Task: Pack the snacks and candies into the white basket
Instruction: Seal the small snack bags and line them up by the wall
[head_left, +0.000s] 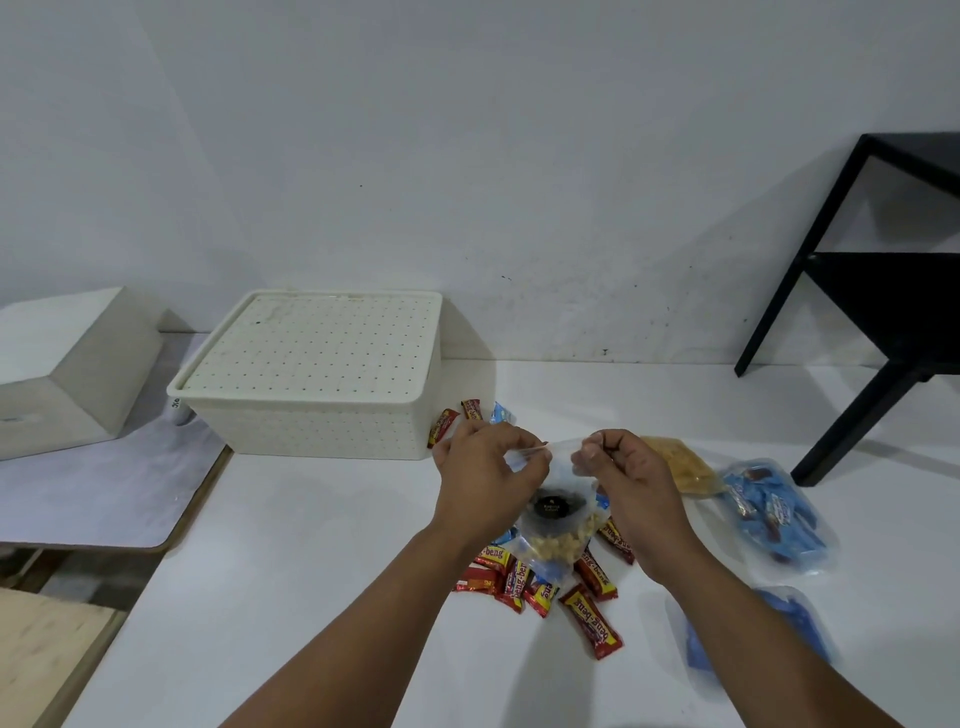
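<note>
Clear plastic, pinched at its top edge, is what I see between both sets of fingers: the left hand (485, 470) grips the left corner of a transparent snack pouch (556, 525) and the right hand (626, 475) grips the right corner, each hand closed around the film. The pouch hangs between the hands above the table (311, 571); a round black label sits on its front and pale nuts or crackers fill its bottom. The label text is too small for me to read.

Under and around the pouch lies a pile of red chocolate bars (592, 618), partly covered by the pouch and wrists, so I cannot count them. Two more red bars (443, 427) lie just beside the white basket (317, 374), with a small blue wrapper (502, 414) near them, half hidden behind the left hand.

The basket stands at the back left of the table with its perforated lid on; its interior is not visible.

To the right, a bag of yellow snacks (680, 465) is partly hidden by the right hand. Beyond it lie a clear bag of blue candies (779, 514) and a second blue bag (800, 623), blurred. A black stand (852, 312) is cut off at the frame edge.
</note>
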